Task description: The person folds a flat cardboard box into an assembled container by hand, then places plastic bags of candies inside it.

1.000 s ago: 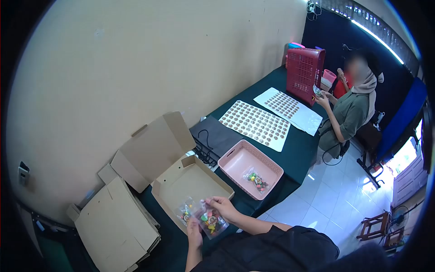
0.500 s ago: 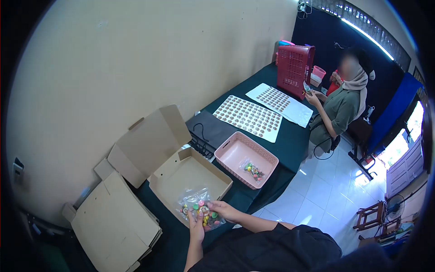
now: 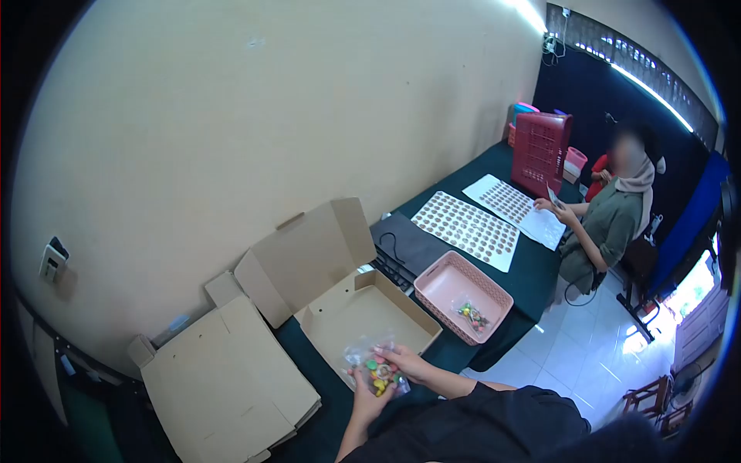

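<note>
Between my two hands is a clear plastic bag of colourful candies (image 3: 380,373), with a round label on its front. My left hand (image 3: 369,397) grips its lower left side, fingers closed on it. At the upper right edge, my right hand (image 3: 405,363) pinches the same bag. Just beyond the hands lies an open cardboard box (image 3: 370,312), its lid raised toward the wall. To the right of the box, a pink plastic basket (image 3: 455,279) contains another bag of candies (image 3: 471,315).
Flattened cardboard boxes (image 3: 224,378) are stacked at the left. Sheets of round stickers (image 3: 471,231) lie farther along the green-covered table. A dark red basket (image 3: 540,150) stands on end at the far end. Beside it, a co-worker (image 3: 614,220) holds a small packet.
The view has shifted, so the table and boxes appear farther right and lower. The candy bag stays between my hands. The co-worker's hands have moved over the sticker sheet.
</note>
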Tool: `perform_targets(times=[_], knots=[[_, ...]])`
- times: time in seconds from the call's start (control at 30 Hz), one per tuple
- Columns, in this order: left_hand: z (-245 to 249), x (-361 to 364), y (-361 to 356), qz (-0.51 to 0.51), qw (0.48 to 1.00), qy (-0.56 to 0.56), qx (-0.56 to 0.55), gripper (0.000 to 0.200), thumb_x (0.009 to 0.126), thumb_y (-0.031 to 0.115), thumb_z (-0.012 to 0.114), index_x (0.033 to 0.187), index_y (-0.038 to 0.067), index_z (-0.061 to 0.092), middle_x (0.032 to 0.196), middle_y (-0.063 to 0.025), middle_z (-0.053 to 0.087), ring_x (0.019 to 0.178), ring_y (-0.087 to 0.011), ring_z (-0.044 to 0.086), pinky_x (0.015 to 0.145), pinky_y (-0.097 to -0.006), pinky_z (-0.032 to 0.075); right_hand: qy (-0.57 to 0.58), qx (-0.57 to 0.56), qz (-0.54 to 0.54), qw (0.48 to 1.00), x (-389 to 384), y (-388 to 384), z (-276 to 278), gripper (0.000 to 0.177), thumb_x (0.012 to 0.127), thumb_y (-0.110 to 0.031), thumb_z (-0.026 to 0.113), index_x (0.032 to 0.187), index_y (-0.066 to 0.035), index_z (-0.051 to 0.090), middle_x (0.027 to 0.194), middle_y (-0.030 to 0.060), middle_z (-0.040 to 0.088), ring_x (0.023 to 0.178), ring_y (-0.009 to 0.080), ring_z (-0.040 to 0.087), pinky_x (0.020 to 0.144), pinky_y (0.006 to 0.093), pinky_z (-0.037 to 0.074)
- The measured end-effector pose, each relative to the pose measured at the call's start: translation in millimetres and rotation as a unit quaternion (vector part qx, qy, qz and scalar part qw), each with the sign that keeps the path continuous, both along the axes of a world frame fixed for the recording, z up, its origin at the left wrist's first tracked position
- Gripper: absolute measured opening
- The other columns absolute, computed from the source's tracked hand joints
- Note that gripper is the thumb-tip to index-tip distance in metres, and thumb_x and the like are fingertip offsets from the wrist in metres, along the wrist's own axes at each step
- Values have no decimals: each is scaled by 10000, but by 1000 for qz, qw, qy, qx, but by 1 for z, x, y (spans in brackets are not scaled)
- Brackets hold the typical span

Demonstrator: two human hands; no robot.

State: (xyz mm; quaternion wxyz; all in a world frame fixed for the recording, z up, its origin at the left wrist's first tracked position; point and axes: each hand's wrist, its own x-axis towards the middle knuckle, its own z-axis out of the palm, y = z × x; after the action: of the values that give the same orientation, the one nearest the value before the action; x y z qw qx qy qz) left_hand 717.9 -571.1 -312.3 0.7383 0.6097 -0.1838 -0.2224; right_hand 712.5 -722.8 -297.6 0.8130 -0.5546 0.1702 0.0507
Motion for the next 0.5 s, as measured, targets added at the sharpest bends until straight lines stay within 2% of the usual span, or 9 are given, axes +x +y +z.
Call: perform_targets(times=[0.1, 0.13, 0.17, 0.2, 0.23, 0.3, 0.33, 0.4, 0.5], knots=[[-2, 2, 3, -45, 999, 16, -8, 721, 728, 11, 682, 1250, -3, 185, 1175, -164, 429, 1048, -214, 508, 876, -306, 438, -34, -45, -52, 997, 14, -6, -8, 260, 859, -256, 586, 952, -14, 605, 826, 21, 594, 745, 65, 530, 650, 202, 428], [-11, 3, 5, -58, 998, 23, -1, 784, 725, 53, 703, 1279, 0, 152, 1193, -162, 421, 1063, -213, 497, 888, -318, 431, -29, -31, -44, 998, 15, -7, -7, 217, 853, -234, 597, 875, -19, 615, 816, 39, 611, 759, 92, 553, 675, 202, 439], [-20, 0, 10, -74, 997, 32, 7, 849, 721, 96, 724, 1309, 3, 118, 1211, -160, 413, 1079, -211, 487, 900, -331, 423, -17, -23, -44, 999, 15, -5, -9, 217, 853, -234, 597, 875, -19, 615, 816, 39, 611, 759, 92, 553, 675, 202, 439], [-14, 0, 13, -26, 999, 6, 35, 745, 750, 126, 710, 1290, -10, 216, 1187, -147, 454, 1064, -197, 494, 869, -320, 436, -9, -34, -1, 999, 14, -3, -12, 220, 852, -236, 598, 888, -20, 620, 815, 38, 618, 743, 93, 557, 671, 210, 441], [-16, 4, 15, -25, 999, 11, 40, 745, 750, 126, 710, 1290, -10, 216, 1187, -147, 454, 1064, -197, 494, 869, -320, 436, -6, -48, 43, 998, 16, -1, -14, 224, 851, -238, 598, 901, -21, 625, 814, 37, 626, 727, 94, 561, 666, 217, 443], [-31, 15, 13, 103, 993, 35, -42, 483, 806, 138, 657, 1189, -22, 410, 1083, -122, 543, 981, -175, 538, 830, -300, 447, 18, -92, 107, 990, 15, 3, -16, 242, 864, -227, 582, 950, -5, 629, 837, 45, 641, 750, 92, 572, 697, 222, 451], [-34, 24, 14, 134, 991, 12, -14, 242, 854, 169, 601, 998, -22, 564, 939, -93, 612, 884, -151, 572, 797, -283, 451, -11, -88, 126, 988, 13, 7, -18, 258, 871, -226, 572, 987, -2, 625, 862, 44, 644, 770, 92, 574, 713, 226, 454], [-26, 26, 16, 147, 989, 9, -3, 215, 870, 175, 577, 954, -23, 584, 907, -89, 622, 860, -147, 579, 788, -277, 451, -55, -86, 166, 981, 9, 7, -5, 309, 903, -240, 521, 1072, 4, 607, 950, 49, 644, 859, 96, 571, 787, 245, 447], [-24, 26, 17, 163, 986, 24, 10, 269, 898, 234, 529, 902, -21, 613, 872, -81, 637, 835, -141, 585, 769, -266, 448, -88, -68, 208, 972, 7, -1, 18, 348, 922, -272, 478, 1090, 10, 597, 982, 55, 637, 907, 98, 556, 826, 249, 428]])
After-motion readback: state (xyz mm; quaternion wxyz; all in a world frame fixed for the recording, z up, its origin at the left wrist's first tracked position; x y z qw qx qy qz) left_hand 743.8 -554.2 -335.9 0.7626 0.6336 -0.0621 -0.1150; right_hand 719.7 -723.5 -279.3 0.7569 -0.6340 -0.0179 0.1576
